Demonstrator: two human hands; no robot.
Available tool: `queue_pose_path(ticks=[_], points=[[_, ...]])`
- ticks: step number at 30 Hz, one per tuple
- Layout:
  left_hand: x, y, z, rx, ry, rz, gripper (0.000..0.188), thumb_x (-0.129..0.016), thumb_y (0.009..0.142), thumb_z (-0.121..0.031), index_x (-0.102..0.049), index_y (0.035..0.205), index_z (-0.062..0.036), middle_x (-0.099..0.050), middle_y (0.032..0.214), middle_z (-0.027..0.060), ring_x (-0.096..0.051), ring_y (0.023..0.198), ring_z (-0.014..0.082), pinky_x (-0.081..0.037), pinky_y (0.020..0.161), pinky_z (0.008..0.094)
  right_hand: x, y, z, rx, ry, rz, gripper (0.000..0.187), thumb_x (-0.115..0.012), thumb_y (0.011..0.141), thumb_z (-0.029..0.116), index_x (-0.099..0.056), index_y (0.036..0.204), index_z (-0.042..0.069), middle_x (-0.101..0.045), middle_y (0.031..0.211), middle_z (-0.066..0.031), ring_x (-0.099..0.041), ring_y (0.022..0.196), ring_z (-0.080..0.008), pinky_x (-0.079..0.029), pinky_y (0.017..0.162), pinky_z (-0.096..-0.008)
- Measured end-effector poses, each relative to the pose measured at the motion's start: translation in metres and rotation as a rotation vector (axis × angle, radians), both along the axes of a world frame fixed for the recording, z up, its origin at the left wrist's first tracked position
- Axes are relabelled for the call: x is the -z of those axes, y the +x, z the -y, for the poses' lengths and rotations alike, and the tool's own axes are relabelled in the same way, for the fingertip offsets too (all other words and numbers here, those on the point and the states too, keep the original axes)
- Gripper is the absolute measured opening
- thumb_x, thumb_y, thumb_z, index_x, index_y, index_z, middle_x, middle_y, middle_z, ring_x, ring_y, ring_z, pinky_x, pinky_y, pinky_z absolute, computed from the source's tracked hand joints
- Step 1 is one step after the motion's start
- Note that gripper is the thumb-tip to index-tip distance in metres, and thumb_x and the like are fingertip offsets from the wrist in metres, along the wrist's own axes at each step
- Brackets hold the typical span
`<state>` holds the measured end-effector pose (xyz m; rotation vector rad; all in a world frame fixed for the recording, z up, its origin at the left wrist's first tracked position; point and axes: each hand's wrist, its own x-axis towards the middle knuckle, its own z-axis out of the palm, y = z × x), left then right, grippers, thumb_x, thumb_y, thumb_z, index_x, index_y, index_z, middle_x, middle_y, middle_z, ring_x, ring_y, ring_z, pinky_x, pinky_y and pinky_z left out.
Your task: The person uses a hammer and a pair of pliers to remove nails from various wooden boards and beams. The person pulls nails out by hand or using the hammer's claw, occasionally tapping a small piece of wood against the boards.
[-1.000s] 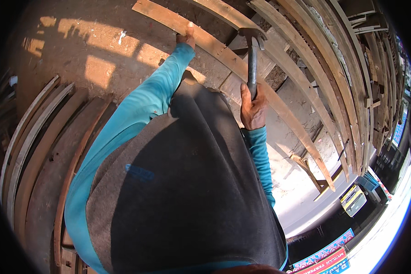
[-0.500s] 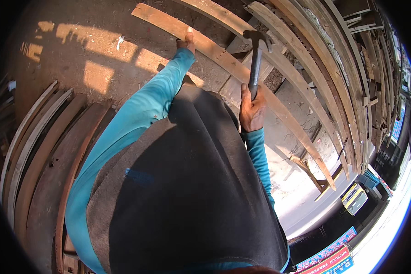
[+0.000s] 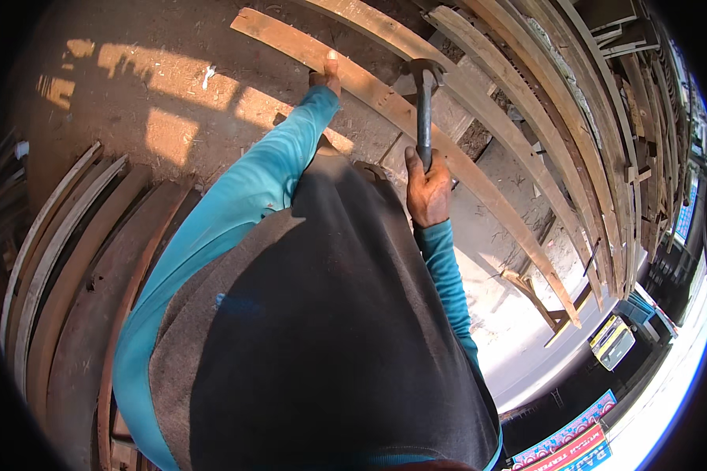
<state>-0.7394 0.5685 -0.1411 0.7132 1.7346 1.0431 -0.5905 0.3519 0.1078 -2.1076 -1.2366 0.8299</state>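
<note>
A long wooden plank [image 3: 479, 184] runs from the upper left toward the lower right in front of me. My left hand [image 3: 327, 74] grips its near edge close to the far-left end, the thumb lying on top and the other fingers hidden beneath. In my right hand [image 3: 429, 191] is a claw hammer [image 3: 424, 110], held by its dark handle with the head up. The hammer head is over the gap between this plank and a second plank [image 3: 369, 27] beyond it. Whether the hammer touches any wood I cannot tell.
Many more boards [image 3: 558, 118] lie side by side at the right. Another stack of boards [image 3: 71, 267] stands at the lower left. A wooden-handled saw [image 3: 526, 294] lies under the plank's lower right end. Dirt floor [image 3: 133, 118] with sunlit patches spreads at the upper left.
The hammer head has swung a little to the left and its claw has turned. My right hand has shifted slightly left. My left hand keeps its grip on the plank.
</note>
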Motion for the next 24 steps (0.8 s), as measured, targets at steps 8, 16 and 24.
queue_pose_path(ticks=[8,16,24], points=[[0.023,-0.016,0.021,0.061,0.006,0.059,0.088,-0.066,0.089,-0.069,-0.062,0.126,0.011,-0.067,0.124,0.0246,-0.065,0.115,0.0316,-0.049,0.098,0.0399,-0.105,0.013,-0.045,-0.03,1.244,-0.277,0.039,-0.05,0.108,0.039,-0.044,0.083,0.009,-0.047,0.064,-0.0034,-0.046,0.047,-0.0102,-0.043,0.043,-0.026],[-0.009,0.001,0.03,0.02,0.144,0.026,0.089,-0.065,0.088,-0.07,-0.063,0.125,0.0109,-0.068,0.124,0.0247,-0.064,0.114,0.0331,-0.048,0.1,0.0407,0.043,0.001,0.007,0.029,-0.084,-0.067,0.039,-0.064,0.099,0.037,-0.058,0.091,-0.001,-0.063,0.077,-0.0236,-0.065,0.076,-0.0377,-0.051,0.071,-0.0456],[-0.011,-0.016,0.027,0.155,0.003,-0.061,0.106,-0.049,0.087,-0.085,-0.06,0.131,0.0107,-0.065,0.127,0.0296,-0.06,0.124,0.0385,-0.045,0.102,0.0441,-0.074,0.0,-0.02,0.368,0.524,-0.337,0.024,-0.071,0.099,0.023,-0.055,0.096,0.005,-0.056,0.071,-0.0005,-0.053,0.06,-0.0081,-0.042,0.053,-0.025]])
